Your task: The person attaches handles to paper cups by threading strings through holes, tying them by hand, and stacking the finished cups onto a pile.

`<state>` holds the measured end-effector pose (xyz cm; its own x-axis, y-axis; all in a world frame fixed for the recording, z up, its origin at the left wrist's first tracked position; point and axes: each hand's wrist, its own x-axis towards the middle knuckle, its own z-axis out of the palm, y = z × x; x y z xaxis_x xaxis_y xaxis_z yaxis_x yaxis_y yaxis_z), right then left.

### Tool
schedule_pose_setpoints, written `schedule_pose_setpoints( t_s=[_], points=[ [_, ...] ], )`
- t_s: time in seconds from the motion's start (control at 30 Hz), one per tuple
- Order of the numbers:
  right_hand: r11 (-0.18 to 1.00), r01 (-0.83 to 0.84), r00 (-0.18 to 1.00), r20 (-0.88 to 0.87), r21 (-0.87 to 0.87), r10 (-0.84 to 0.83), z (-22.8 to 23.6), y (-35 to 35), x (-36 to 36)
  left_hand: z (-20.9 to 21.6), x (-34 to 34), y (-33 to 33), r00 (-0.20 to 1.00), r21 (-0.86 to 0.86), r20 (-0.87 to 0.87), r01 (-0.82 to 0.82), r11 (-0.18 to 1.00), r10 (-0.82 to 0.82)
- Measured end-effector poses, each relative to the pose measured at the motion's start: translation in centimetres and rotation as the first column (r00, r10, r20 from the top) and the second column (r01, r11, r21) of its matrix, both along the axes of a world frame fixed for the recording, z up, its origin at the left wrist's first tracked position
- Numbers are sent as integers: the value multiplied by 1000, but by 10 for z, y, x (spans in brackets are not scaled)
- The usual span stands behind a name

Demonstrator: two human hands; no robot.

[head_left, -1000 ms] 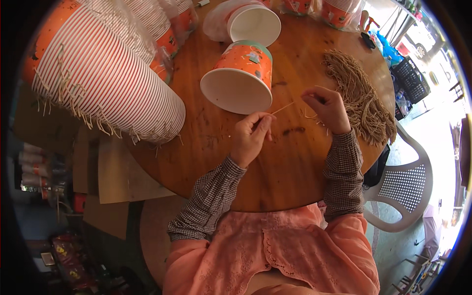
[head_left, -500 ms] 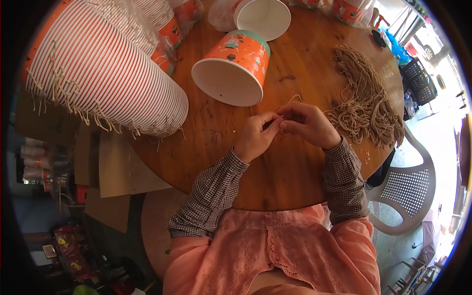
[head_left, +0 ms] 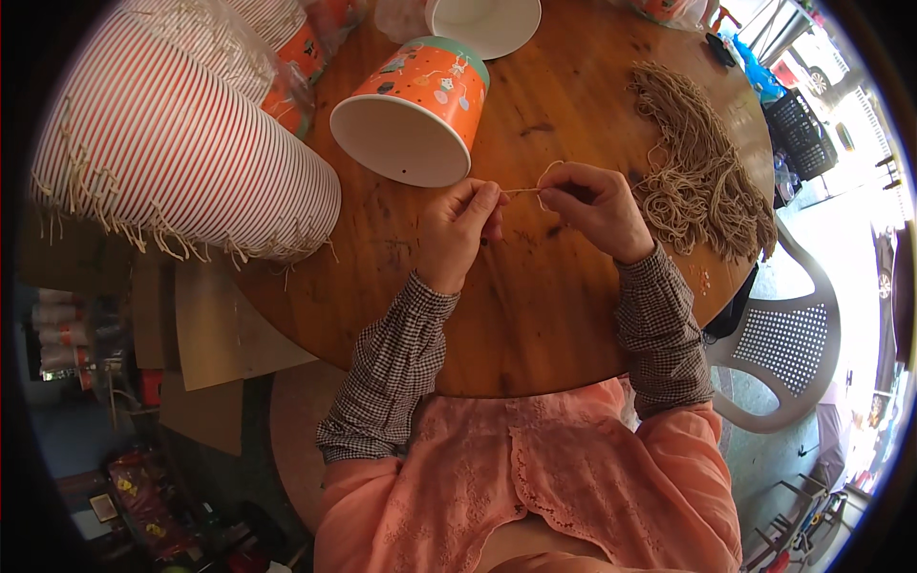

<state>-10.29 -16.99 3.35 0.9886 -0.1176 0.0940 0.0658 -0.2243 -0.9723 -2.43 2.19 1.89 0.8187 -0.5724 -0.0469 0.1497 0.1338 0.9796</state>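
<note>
A thin tan string (head_left: 522, 191) runs taut between my two hands above the round wooden table. My left hand (head_left: 457, 229) pinches one end, thumb pressed on the fingers. The other end is gripped by my right hand (head_left: 600, 210), where a loop of the string curls up beside the fingertips. Just beyond my left hand lies an orange paper bucket (head_left: 449, 91) with a pale green base, on its side with its white mouth toward me; a small dark hole shows near the rim. A heap of tan strings (head_left: 702, 172) lies to the right of my right hand.
A long stack of nested paper buckets (head_left: 210, 143) leans at the left, with knotted strings hanging from the rims. Another white-mouthed bucket (head_left: 492, 27) and bagged buckets (head_left: 301, 57) stand at the back. A plastic chair (head_left: 778, 344) is at the table's right.
My hands were together and have drawn apart, the left one moving left, so the string now stretches straight between them. The whole view has shifted slightly.
</note>
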Motion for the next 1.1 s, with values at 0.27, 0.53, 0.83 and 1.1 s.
schedule_pose_setpoints(
  t_s=[0.27,0.53,0.83,1.1],
  points=[
    [954,-147,982,-75,263,172,-3,19,2,-4,-7,-6,887,147,461,-42,988,-31],
    [987,74,997,-35,145,-70,0,18,2,-4,-2,-2,966,42,249,-78,996,66],
    [998,53,991,121,17,-55,-9,19,3,3,-9,-1,993,23,116,0,1000,-2],
    [998,57,990,131,24,-59,-10,24,3,-10,-6,-5,900,74,431,-110,991,68]
  ],
)
